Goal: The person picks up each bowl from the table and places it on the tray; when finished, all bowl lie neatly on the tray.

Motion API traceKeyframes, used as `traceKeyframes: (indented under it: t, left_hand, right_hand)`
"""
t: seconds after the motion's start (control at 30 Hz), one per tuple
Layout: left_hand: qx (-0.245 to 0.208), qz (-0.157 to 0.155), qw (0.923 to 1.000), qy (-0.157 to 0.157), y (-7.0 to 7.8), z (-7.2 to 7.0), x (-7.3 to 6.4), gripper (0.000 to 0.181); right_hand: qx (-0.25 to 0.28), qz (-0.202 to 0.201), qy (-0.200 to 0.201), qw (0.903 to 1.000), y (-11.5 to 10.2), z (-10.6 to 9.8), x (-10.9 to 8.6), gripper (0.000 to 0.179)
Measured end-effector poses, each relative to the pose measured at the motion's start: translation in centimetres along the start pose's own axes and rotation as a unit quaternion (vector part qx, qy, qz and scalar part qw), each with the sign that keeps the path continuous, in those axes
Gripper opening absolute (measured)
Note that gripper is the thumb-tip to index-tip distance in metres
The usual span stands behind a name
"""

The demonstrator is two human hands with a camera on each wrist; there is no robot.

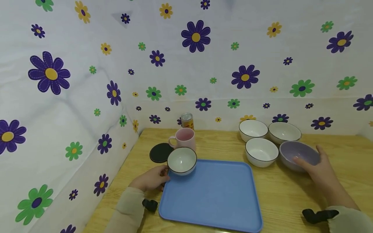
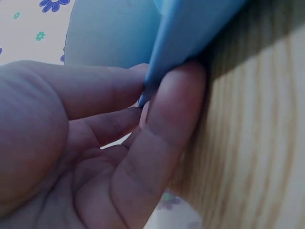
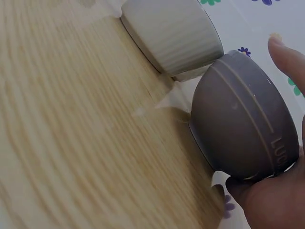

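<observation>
My left hand [image 1: 151,178] pinches the left edge of a blue tray [image 1: 212,194] between thumb and fingers, as the left wrist view shows close up. A white bowl with a dark rim [image 1: 182,160] stands over the tray's far left corner. On the right, my right hand [image 1: 324,173] is at a purple-grey bowl [image 1: 300,153] standing on the table. The thumb reaches over its near rim, and the other fingers spread along its right side. In the right wrist view, raised letters mark this bowl's outer wall [image 3: 238,114]; one extended digit stands apart from it.
Three white bowls stand close together beside the purple-grey one: back left [image 1: 253,129], back right [image 1: 285,132] and front [image 1: 261,152]. A pink mug [image 1: 185,137], a can [image 1: 187,121] and a black round coaster [image 1: 161,152] are behind the tray. A flowered cloth [image 1: 215,64] hangs behind the table.
</observation>
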State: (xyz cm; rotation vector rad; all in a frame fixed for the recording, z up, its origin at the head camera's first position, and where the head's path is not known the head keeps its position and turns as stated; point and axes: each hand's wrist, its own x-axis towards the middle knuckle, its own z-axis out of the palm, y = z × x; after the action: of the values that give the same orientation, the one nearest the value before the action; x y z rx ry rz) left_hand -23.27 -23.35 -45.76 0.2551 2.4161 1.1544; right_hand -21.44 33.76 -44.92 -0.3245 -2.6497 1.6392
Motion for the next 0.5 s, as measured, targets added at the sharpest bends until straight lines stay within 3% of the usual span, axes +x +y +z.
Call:
traceKeyframes:
  t: [0.3, 0.5]
  left_hand:
    - [-0.028, -0.016, 0.9995, 0.003, 0.20, 0.14, -0.50, 0.043]
    - [-0.032, -0.017, 0.9993, 0.006, 0.69, 0.15, -0.66, 0.044]
  right_hand:
    - [-0.005, -0.028, -0.012, 0.9995, 0.76, 0.20, 0.05, 0.114]
    - [-0.011, -0.041, 0.008, 0.9991, 1.02, 0.54, 0.08, 0.119]
